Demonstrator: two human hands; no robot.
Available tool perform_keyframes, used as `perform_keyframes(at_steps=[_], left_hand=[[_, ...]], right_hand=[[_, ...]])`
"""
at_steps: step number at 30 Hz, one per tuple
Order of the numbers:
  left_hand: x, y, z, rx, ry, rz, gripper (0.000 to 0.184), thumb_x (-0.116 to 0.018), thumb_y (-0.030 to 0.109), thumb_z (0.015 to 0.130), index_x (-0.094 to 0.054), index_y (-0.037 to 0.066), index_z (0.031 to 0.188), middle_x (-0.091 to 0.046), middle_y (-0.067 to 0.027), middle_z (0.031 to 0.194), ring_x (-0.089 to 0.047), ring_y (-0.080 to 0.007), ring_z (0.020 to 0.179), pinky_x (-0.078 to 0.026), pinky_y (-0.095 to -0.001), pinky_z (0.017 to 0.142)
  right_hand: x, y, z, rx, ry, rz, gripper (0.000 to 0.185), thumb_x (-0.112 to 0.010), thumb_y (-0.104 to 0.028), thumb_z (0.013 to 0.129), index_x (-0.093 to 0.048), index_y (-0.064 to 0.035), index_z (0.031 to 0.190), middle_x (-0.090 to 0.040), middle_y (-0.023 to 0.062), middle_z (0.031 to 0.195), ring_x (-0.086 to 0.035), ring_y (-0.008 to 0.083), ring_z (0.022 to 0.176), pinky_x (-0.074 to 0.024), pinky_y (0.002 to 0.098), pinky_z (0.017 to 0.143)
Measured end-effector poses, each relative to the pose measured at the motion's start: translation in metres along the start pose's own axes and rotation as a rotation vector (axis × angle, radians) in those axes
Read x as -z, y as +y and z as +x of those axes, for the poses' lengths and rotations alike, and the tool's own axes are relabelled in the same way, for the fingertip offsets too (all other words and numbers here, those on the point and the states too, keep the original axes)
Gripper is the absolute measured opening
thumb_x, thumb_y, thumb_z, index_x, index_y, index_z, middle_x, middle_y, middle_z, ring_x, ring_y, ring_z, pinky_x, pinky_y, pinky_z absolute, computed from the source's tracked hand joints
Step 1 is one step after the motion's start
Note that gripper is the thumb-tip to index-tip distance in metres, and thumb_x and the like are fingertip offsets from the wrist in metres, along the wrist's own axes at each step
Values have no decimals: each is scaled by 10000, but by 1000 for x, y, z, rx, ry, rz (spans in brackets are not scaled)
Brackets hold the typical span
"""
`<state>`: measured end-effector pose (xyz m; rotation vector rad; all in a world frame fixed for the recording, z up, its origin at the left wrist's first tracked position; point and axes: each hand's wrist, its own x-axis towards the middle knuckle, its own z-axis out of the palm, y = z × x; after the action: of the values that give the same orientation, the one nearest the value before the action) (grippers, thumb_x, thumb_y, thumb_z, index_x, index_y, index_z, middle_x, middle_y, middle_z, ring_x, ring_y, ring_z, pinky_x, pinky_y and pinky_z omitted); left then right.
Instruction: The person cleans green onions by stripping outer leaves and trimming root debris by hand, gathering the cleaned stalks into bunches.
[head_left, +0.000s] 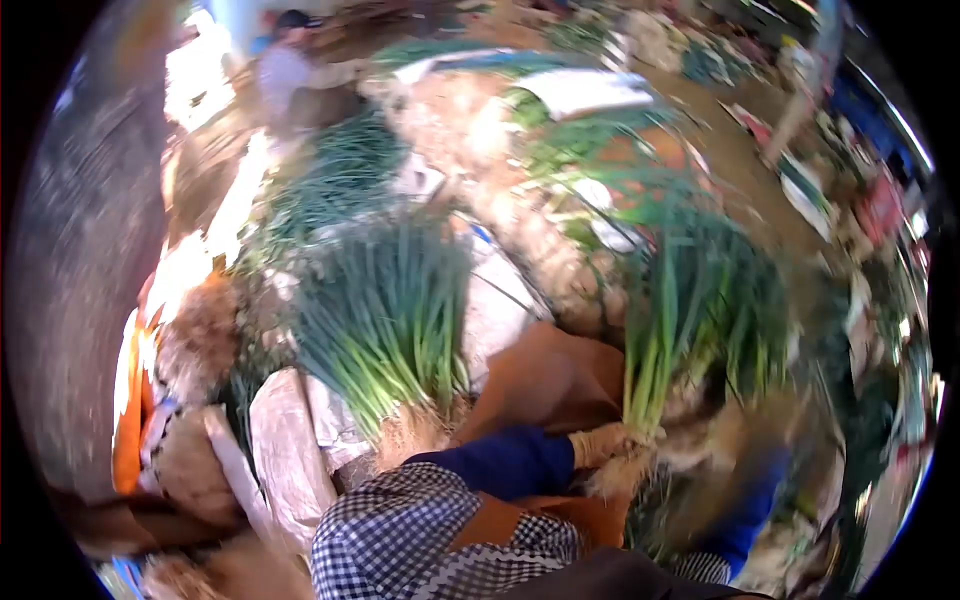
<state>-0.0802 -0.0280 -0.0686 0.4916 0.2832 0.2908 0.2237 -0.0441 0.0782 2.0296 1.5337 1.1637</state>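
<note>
My left hand [600,445], coming out of a blue sleeve, is closed around the lower stalks of a bunch of green onions [650,350]. The pale roots [615,478] hang just below the fingers. Smeared by motion, my right hand [765,430] is to the right of the bunch, close to more green onions [755,320]; its fingers cannot be made out. A thick heap of green onions [385,310] lies to the left, leaves pointing away and roots toward me.
A brown cloth [545,375] lies between the two groups of onions. More onion leaves [345,170] are piled farther back, near a person [290,75] in a dark cap. White sacks [585,92] lie at the back, and a post [805,90] stands at right.
</note>
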Motion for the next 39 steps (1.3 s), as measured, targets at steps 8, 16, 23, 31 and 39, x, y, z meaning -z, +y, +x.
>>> perform_keyframes(at_steps=[8,16,23,31,39], left_hand=[[3,-2,13,1,-51,-128,470,-548,84,778,-443,-61,1213,-593,-123,945,-579,-216,858,-504,-324,778],[-16,4,16,-9,-36,-117,446,-586,98,762,-470,-24,1176,-572,-105,942,-558,-247,896,-478,-385,819],[-42,-29,13,182,142,111,306,-550,88,800,-545,-15,1089,-601,-81,853,-590,-157,707,-501,-259,639],[-21,-40,13,56,200,-276,318,-538,69,767,-540,-9,1076,-595,-110,947,-594,-220,842,-502,-328,774],[-28,-31,6,31,162,-171,319,-538,73,766,-557,-14,1072,-602,-88,951,-589,-171,818,-509,-282,694]], right_hand=[[-64,14,-117,-727,-517,1550,288,-475,-282,904,-619,-43,973,-607,53,799,-520,151,728,-407,285,663],[-19,-25,-116,-657,-638,1808,253,-538,-265,892,-661,-44,883,-600,3,681,-501,65,567,-421,206,500],[28,-120,-120,-699,-371,1787,236,-613,-274,836,-622,-38,817,-573,74,657,-517,161,568,-421,302,523],[85,-121,-154,-116,-13,1090,217,-596,-247,821,-593,-99,662,-479,75,534,-500,214,491,-407,344,464],[35,-82,-134,-537,-444,1584,388,-511,-411,879,-601,-40,948,-599,89,693,-538,202,561,-451,326,553]])
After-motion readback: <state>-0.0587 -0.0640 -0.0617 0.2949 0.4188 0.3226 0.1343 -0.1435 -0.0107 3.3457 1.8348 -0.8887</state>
